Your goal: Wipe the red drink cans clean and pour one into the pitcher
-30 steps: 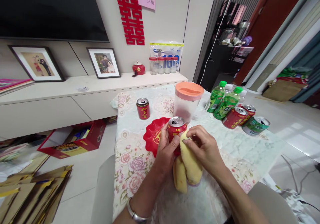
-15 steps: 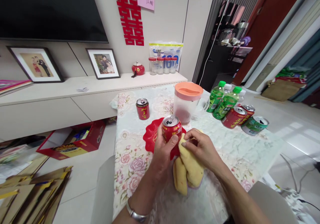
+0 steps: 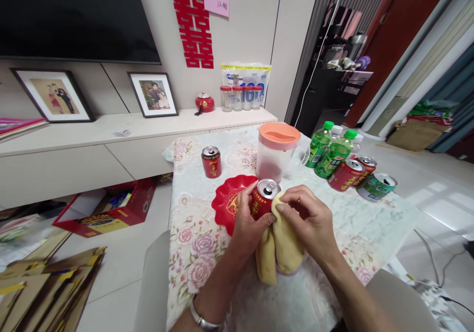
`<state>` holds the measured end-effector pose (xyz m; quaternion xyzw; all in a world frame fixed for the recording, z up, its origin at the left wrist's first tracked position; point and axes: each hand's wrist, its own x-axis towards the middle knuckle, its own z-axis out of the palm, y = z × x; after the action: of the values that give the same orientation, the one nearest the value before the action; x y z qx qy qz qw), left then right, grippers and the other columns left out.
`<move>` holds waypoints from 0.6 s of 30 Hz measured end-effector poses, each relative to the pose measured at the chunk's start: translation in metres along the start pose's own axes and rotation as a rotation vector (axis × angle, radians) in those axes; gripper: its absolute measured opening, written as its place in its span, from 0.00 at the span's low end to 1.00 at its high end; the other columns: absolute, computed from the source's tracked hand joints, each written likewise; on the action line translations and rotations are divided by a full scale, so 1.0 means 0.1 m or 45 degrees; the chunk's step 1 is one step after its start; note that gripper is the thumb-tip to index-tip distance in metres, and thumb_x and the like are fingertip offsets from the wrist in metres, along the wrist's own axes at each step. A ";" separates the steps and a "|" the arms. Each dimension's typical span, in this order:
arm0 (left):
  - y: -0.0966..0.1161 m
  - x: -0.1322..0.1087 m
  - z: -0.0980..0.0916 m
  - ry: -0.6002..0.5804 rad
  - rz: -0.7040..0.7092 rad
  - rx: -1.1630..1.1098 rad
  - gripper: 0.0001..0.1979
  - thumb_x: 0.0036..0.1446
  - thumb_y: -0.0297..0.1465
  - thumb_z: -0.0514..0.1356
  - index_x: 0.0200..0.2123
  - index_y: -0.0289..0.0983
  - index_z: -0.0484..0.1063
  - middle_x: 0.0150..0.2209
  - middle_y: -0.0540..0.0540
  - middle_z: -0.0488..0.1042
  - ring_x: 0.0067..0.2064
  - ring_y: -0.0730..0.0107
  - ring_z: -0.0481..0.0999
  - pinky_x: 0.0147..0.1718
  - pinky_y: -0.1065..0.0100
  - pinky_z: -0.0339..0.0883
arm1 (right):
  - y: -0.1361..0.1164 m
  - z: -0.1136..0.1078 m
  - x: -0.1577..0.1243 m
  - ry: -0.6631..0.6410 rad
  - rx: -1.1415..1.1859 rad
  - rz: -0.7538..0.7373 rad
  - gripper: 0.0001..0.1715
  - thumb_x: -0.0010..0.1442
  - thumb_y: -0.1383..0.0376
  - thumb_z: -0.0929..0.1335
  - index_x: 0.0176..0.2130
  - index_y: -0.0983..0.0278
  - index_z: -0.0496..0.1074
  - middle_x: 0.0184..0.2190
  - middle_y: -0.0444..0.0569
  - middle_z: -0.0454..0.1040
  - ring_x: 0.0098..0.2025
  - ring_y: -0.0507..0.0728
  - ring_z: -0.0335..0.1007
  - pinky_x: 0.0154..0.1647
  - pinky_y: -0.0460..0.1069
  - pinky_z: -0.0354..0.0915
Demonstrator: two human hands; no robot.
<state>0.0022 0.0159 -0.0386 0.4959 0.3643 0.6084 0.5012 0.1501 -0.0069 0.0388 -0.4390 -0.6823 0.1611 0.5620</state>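
My left hand [image 3: 249, 226] is wrapped round a red drink can [image 3: 263, 197], held tilted above the table in front of a red scalloped plate [image 3: 228, 202]. Against the can's right side my right hand [image 3: 309, 221] presses a yellow cloth [image 3: 278, 247], which hangs down below both hands. The can's silver top with its pull tab faces up and right.
On the flowered tablecloth [image 3: 192, 243] stand another red can [image 3: 211, 161], a clear jug with an orange lid [image 3: 277, 150], green bottles [image 3: 335, 154] and several cans lying on their sides [image 3: 361, 174]. A long low cabinet [image 3: 92, 144] runs behind; cardboard [image 3: 48, 287] lies on the floor at left.
The can has tilted and shifted slightly right and down in my left hand. My right hand with the cloth has moved up against its side.
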 end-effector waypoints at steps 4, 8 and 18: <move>0.02 0.01 0.01 -0.019 -0.007 -0.030 0.39 0.50 0.39 0.77 0.62 0.46 0.67 0.62 0.40 0.73 0.65 0.44 0.71 0.64 0.46 0.65 | -0.02 0.02 -0.01 -0.012 -0.144 -0.274 0.09 0.62 0.72 0.72 0.39 0.58 0.77 0.34 0.45 0.77 0.38 0.54 0.75 0.38 0.49 0.68; 0.11 0.00 0.04 -0.085 -0.091 -0.197 0.39 0.50 0.39 0.76 0.62 0.45 0.65 0.61 0.40 0.75 0.63 0.46 0.74 0.62 0.46 0.67 | 0.04 0.03 -0.02 0.048 -0.053 -0.076 0.04 0.63 0.68 0.73 0.37 0.58 0.77 0.34 0.44 0.76 0.38 0.54 0.73 0.38 0.49 0.67; 0.12 -0.05 0.06 -0.099 -0.125 -0.368 0.37 0.53 0.36 0.75 0.61 0.47 0.63 0.62 0.42 0.74 0.63 0.49 0.74 0.64 0.49 0.67 | 0.20 0.10 0.02 0.078 0.466 0.671 0.16 0.56 0.51 0.76 0.35 0.59 0.76 0.30 0.44 0.78 0.31 0.55 0.72 0.32 0.49 0.67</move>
<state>0.0053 0.0076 -0.0266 0.4236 0.2770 0.6096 0.6102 0.1496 0.0089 0.0227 -0.4970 -0.4876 0.4078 0.5908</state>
